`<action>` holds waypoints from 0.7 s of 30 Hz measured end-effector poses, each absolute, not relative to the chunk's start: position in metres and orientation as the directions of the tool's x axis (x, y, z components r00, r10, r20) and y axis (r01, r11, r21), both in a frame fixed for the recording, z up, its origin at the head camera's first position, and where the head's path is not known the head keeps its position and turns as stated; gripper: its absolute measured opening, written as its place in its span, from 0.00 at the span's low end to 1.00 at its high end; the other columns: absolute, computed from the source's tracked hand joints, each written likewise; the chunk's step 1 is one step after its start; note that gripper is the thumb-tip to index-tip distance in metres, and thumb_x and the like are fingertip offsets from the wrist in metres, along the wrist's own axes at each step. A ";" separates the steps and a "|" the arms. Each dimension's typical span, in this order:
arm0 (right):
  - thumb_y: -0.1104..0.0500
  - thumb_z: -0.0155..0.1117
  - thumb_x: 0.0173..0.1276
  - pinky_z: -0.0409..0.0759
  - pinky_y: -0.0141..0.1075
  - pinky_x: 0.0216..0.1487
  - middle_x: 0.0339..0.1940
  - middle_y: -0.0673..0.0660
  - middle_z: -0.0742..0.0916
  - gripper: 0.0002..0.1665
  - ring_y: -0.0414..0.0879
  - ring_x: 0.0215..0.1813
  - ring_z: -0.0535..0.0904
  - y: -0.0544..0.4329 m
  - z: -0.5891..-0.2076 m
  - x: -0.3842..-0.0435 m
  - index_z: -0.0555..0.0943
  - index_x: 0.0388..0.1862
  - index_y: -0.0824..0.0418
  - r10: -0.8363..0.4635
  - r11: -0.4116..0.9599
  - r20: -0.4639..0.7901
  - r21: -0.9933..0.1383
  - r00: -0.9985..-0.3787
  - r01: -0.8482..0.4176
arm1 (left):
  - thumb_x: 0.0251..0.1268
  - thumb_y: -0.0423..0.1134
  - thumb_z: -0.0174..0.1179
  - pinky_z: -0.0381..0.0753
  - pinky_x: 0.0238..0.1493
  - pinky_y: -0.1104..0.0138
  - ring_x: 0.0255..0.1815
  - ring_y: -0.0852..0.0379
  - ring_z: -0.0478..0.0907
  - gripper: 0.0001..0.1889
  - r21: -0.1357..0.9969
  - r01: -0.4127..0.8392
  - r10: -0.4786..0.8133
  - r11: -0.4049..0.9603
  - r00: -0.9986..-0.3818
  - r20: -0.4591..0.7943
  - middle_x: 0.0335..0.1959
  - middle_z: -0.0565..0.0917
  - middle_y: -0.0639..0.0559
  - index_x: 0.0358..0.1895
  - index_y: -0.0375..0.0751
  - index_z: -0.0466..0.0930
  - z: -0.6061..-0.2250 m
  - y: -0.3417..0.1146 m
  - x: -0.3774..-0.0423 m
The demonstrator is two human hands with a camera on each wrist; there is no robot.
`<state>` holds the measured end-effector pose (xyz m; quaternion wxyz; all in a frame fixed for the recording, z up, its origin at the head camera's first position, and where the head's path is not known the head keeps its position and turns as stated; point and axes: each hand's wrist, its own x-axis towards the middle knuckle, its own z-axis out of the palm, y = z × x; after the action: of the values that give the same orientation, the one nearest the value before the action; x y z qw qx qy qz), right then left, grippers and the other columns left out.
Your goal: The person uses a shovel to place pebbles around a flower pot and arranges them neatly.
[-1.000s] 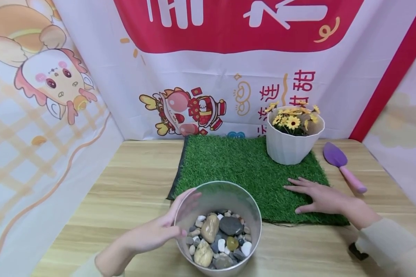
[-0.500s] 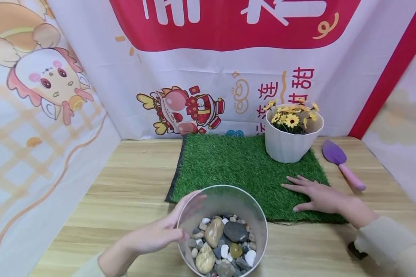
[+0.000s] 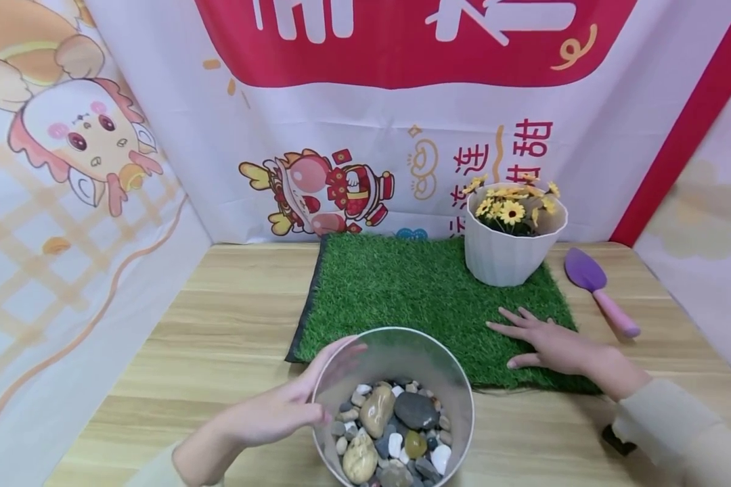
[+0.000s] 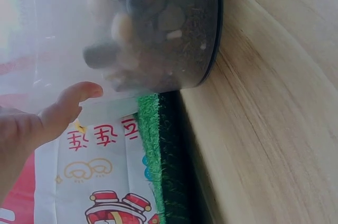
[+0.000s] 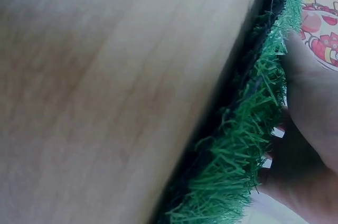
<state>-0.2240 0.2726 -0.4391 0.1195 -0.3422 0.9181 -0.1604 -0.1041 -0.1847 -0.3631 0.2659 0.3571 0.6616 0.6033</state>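
Note:
A clear round container (image 3: pixel 463 379) with mixed stones in it stands at the mat's near edge in the head view. My left hand (image 3: pixel 280 409) holds its left side, thumb on the near wall and fingers wrapped behind, seen dimly through the plastic. In the left wrist view, the thumb (image 4: pixel 68 105) lies at the frosted-looking container wall (image 4: pixel 58 39). My right hand (image 3: pixel 551 343) rests with spread fingers on the near right part of the green artificial grass mat (image 3: pixel 390 284). The right wrist view has the grass edge (image 5: pixel 222 155) beside that hand (image 5: pixel 317 113).
A white pot (image 3: pixel 502 260) of yellow flowers stands on the mat's far right corner. Right of the mat lies a trowel (image 3: pixel 600 291) with purple blade and pink handle. A small black object (image 3: pixel 618 439) sits by the right sleeve. Printed cloth (image 3: pixel 231 135) walls the wooden table (image 3: pixel 207 345).
The container has shifted slightly right and toward me with my left hand. My right hand has moved a little left, and the mat's near corners have slid left with it.

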 end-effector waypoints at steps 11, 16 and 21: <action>0.36 0.63 0.69 0.57 0.82 0.60 0.80 0.71 0.60 0.46 0.81 0.74 0.54 0.274 -0.440 -0.224 0.66 0.80 0.53 -0.663 0.715 -0.099 -0.377 -0.742 -0.589 | 0.62 0.24 0.47 0.49 0.77 0.69 0.83 0.51 0.38 0.48 0.981 0.191 0.816 0.015 -0.570 0.099 0.84 0.39 0.39 0.82 0.39 0.31 -0.360 -0.180 -0.100; 0.35 0.62 0.69 0.57 0.82 0.59 0.80 0.70 0.61 0.45 0.80 0.74 0.54 0.275 -0.442 -0.225 0.67 0.80 0.52 -0.664 0.712 -0.083 -0.372 -0.743 -0.595 | 0.61 0.26 0.48 0.42 0.78 0.68 0.83 0.46 0.37 0.48 0.978 0.207 0.814 0.028 -0.573 0.098 0.84 0.39 0.38 0.82 0.38 0.30 -0.362 -0.180 -0.099; 0.36 0.63 0.69 0.57 0.82 0.59 0.80 0.70 0.61 0.44 0.80 0.74 0.54 0.274 -0.443 -0.225 0.67 0.80 0.51 -0.665 0.711 -0.082 -0.374 -0.743 -0.595 | 0.58 0.24 0.46 0.42 0.79 0.66 0.83 0.45 0.40 0.49 0.978 0.204 0.815 0.043 -0.573 0.084 0.84 0.41 0.40 0.82 0.39 0.31 -0.362 -0.183 -0.097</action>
<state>-0.2253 0.2738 -0.4432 0.1058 -0.3429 0.9189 -0.1640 -0.0966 -0.1826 -0.3619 0.2641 0.3790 0.6722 0.5786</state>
